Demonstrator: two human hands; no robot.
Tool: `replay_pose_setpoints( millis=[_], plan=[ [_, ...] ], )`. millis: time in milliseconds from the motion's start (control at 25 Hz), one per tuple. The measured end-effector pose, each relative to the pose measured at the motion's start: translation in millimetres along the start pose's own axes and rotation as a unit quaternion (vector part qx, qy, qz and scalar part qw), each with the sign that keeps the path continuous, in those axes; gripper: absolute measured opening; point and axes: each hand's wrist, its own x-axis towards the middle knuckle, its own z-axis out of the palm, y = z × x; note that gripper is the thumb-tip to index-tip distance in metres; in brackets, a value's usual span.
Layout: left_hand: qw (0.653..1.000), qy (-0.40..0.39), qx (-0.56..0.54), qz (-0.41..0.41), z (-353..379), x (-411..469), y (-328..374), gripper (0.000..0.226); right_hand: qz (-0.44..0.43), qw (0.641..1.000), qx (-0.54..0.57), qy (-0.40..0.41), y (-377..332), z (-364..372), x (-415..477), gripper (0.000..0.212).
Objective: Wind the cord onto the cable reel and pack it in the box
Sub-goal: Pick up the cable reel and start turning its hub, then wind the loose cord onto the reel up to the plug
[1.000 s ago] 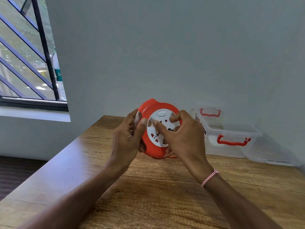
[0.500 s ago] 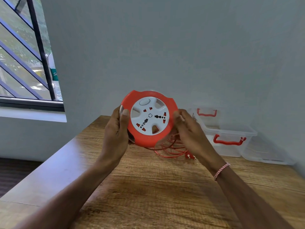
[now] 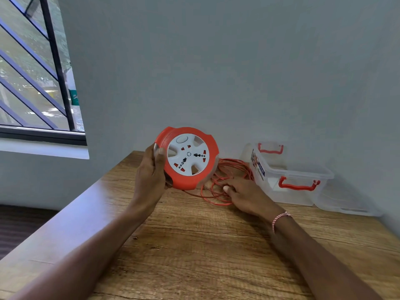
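Note:
My left hand (image 3: 151, 176) grips the left rim of a round orange cable reel (image 3: 187, 158) with a white socket face, held upright above the wooden table (image 3: 194, 245). Its thin orange cord (image 3: 218, 189) lies in loose loops on the table behind and to the right of the reel. My right hand (image 3: 246, 195) is down on those loops, fingers reaching into them; whether it pinches a strand I cannot tell. A clear plastic box (image 3: 290, 180) with red handles stands open at the back right against the wall.
The box's clear lid (image 3: 346, 204) lies flat to its right, by the wall. The table's left edge runs diagonally toward a window (image 3: 32, 83) with a black grille. A grey wall closes off the back.
My right hand has left the reel and dropped onto the cord loops on the table. The reel has turned its face toward me and is now held by my left hand alone.

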Motion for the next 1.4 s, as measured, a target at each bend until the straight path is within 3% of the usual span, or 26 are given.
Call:
replay_pose_setpoints(
  millis=[240,400,480,560,640,720,800,920,1040,1200,1400],
  plan=[
    [0.999,0.032,-0.007,-0.009,-6.8,7.0,-1.4,0.037,-0.074,0.988,0.105,-0.082,-6.8,-25.9,-18.2,0.012],
    [0.998,0.055,-0.007,0.004,-7.5,8.7,-4.1,0.042,-0.148,0.955,0.184,-0.178,-17.2,-37.7,-29.0,0.017],
    [0.999,0.048,-0.016,0.01,-7.7,9.8,-6.2,0.037,-0.141,0.936,0.245,-0.208,-21.2,-41.3,-32.8,0.02],
    [0.999,0.037,-0.022,0.009,-6.9,8.8,-6.9,0.041,-0.125,0.945,0.268,-0.14,-24.0,-42.9,-33.2,0.018],
    [0.999,0.029,-0.016,0.006,-4.8,6.8,-4.5,0.042,-0.116,0.972,0.197,0.048,-22.4,-40.6,-29.7,0.021],
    [1.0,0.024,-0.007,0.003,-2.5,5.3,-3.1,0.037,-0.132,0.961,0.095,0.222,-19.0,-37.3,-25.6,0.023],
    [1.0,0.012,0.0,0.006,-2.0,4.9,-3.0,0.033,-0.16,0.942,0.036,0.293,-20.6,-35.8,-22.2,0.022],
    [1.0,-0.005,0.005,0.012,-2.9,3.4,-5.3,0.03,-0.233,0.925,-0.021,0.299,-34.2,-38.3,-18.6,0.028],
    [0.999,0.0,0.015,0.035,-4.2,3.2,-3.0,0.04,-0.303,0.912,-0.118,0.251,-56.5,-45.3,-9.7,0.04],
    [0.998,-0.003,0.025,0.054,-8.7,6.5,-0.8,0.048,-0.296,0.894,-0.225,0.248,-76.5,-47.8,5.7,0.055],
    [0.997,-0.035,0.018,0.073,-6.7,2.7,9.7,0.024,-0.319,0.857,-0.262,0.309,-68.8,-32.5,-5.7,0.052]
  ],
)
